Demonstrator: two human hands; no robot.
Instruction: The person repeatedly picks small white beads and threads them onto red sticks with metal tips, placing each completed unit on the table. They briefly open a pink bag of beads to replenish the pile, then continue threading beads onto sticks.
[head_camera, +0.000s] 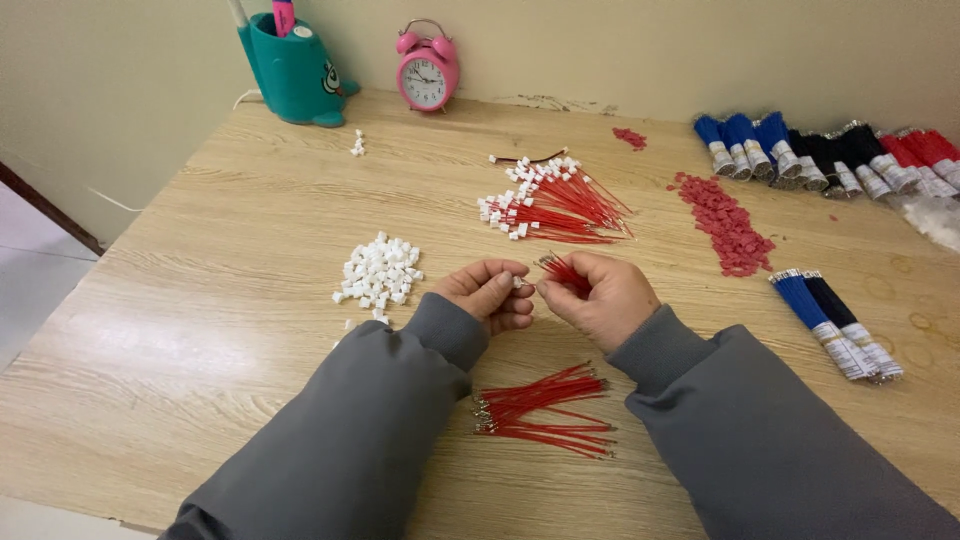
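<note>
red wires (562, 270) pinched between both hands

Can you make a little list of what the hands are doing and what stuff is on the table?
left hand: pinches a small white plug
right hand: holds a few red wires
near the sleeves: loose wire pile
left of hands: heap of white plugs
behind hands: finished wires
far edge: pink clock, teal holder
right side: blue bundles

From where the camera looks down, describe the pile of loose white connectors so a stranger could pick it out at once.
Start at the wooden table, then find the left hand. The loose white connectors lie heaped just beyond and left of it. Unlike the white connectors farther back, already fitted on the red wires, these have no wires attached.
</note>
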